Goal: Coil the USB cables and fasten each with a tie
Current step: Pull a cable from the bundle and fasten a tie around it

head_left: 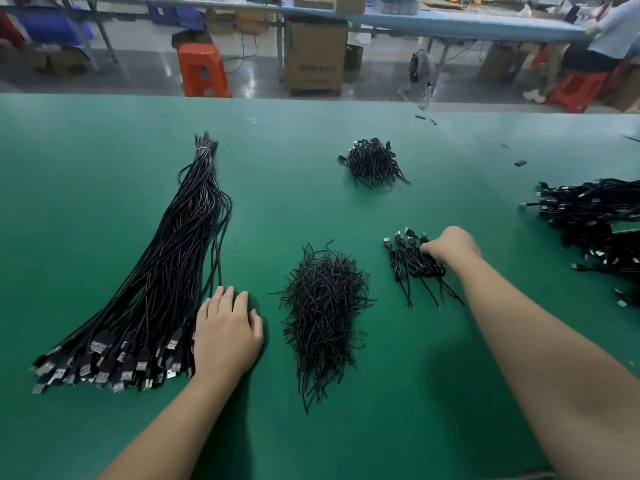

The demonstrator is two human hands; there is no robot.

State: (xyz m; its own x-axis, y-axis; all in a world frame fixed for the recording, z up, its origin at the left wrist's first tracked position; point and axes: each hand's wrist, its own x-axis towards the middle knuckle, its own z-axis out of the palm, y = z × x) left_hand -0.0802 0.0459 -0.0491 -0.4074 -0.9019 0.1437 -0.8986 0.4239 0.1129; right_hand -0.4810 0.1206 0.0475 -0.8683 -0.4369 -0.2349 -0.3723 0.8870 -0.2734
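A long bundle of straight black USB cables [166, 271] lies on the left of the green table [104, 161], plugs toward me, bound at its far end. My left hand [227, 332] rests flat beside the plugs, fingers straight, touching the bundle's right edge. A loose heap of black wire ties [323, 313] sits in the middle. To its right lie several coiled, tied cables [412, 265]; my right hand [450, 247] curls its fingers down onto them, gripping the group.
A second small heap of ties or coils [374, 162] sits farther back. A large pile of coiled cables [595, 223] fills the right edge. Small black scraps [520, 163] dot the far right. Beyond the table stand an orange stool [202, 69] and a cardboard box [316, 57].
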